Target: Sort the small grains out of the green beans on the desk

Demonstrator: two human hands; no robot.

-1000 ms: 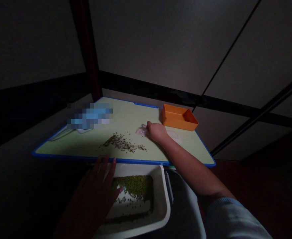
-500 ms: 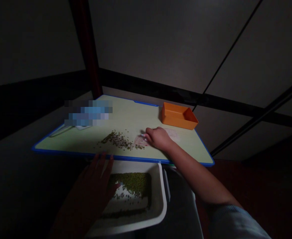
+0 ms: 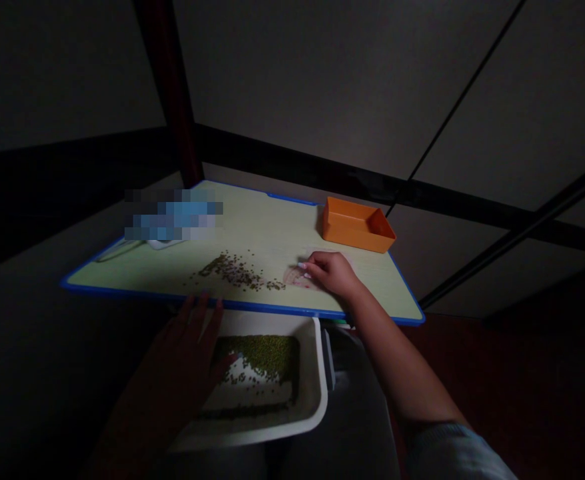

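My right hand point(image 3: 330, 270) is low over the board, its fingers curled and thumb and forefinger pinched together; whatever they hold is too small or hidden to make out. Under and beside it shows a thin, see-through, pinkish patch point(image 3: 295, 277), its kind unclear. To its left, small green beans point(image 3: 237, 272) lie scattered on the pale blue-edged tabletop point(image 3: 267, 223). My left hand point(image 3: 190, 340) spreads its fingers over the left side of a white plastic tub point(image 3: 317, 393), fingertips near the table edge. Many green beans point(image 3: 272, 353) are heaped inside the tub.
An orange open box point(image 3: 357, 230) stands at the table's back right. At the left rests a blurred-out blue thing point(image 3: 175, 217) with a pale cable. The tub sits below the table's front edge, by my legs. Wall panels rise behind.
My right hand has moved slightly right, away from the scattered beans, and the pinkish patch's left edge now shows farther right. My left hand stays over the tub. The view has tilted slightly.
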